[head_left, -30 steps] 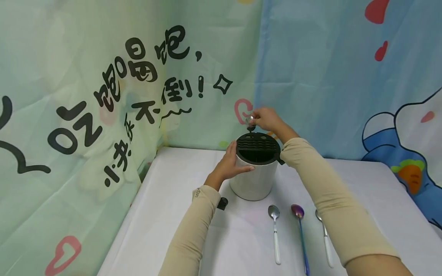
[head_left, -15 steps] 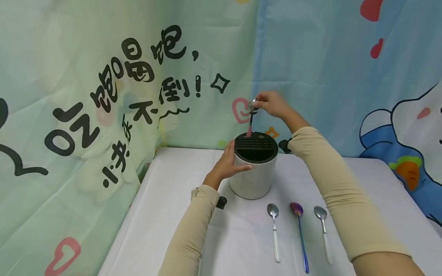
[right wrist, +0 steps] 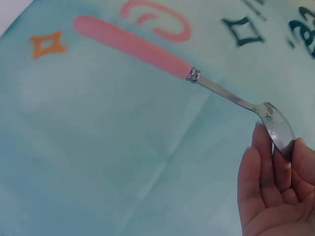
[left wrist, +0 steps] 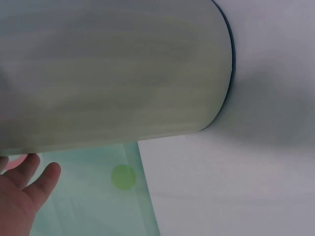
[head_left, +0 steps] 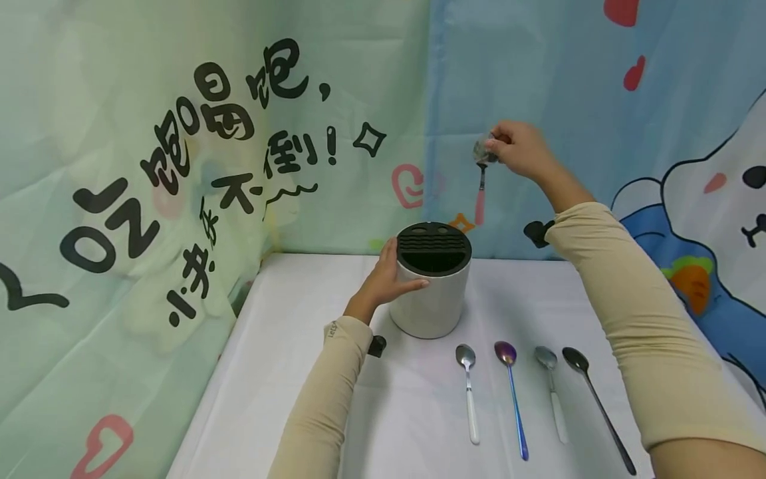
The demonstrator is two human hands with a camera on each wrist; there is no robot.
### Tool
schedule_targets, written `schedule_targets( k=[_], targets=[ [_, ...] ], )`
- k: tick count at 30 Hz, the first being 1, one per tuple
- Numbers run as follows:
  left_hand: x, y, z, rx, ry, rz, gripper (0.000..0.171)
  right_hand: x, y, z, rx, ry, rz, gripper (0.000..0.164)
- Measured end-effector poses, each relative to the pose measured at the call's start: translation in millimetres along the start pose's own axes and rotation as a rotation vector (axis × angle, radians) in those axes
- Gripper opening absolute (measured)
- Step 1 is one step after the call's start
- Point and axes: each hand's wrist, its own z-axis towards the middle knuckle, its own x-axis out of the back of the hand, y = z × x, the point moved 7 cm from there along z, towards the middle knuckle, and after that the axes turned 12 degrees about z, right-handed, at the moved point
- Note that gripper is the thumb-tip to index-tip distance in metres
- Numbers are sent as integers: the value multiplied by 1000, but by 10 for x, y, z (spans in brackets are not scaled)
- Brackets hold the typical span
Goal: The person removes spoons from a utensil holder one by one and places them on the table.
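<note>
My right hand (head_left: 520, 153) pinches a spoon (head_left: 480, 207) by its metal bowl, up in the air to the right of a white cylindrical utensil holder (head_left: 429, 307). Its pink handle hangs down, clear of the holder. In the right wrist view, the whole spoon (right wrist: 140, 48) shows, thumb and fingers at the bowl. The holder stands upright, topped by a black lid (head_left: 435, 246) with slots and holes. My left hand (head_left: 384, 278) grips its left side near the top, thumb across the front. In the left wrist view, fingertips (left wrist: 47, 174) reach the holder's edge.
On the white table (head_left: 287, 372) in front of the holder lie a white-handled spoon (head_left: 470, 406), a purple-blue spoon (head_left: 516, 402), another white-handled spoon (head_left: 558, 412) and a black spoon (head_left: 606, 412). Printed cloth (head_left: 335, 219) hangs behind and to the left.
My right hand has lifted the pink-handled spoon out of the lid, then moved it up and to the right. The black spoon has come into view. My left hand stays on the holder.
</note>
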Motion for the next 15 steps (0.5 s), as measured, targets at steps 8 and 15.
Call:
schedule_targets(
  k=[8,15],
  targets=[
    [-5,-42,10,-4,9,-4,108,286,616,-253,-127,-31,-27,36],
    [-5,-104,-34,8,5,-13,110,459,1193,-623,-244,-158,-166,39]
  ],
)
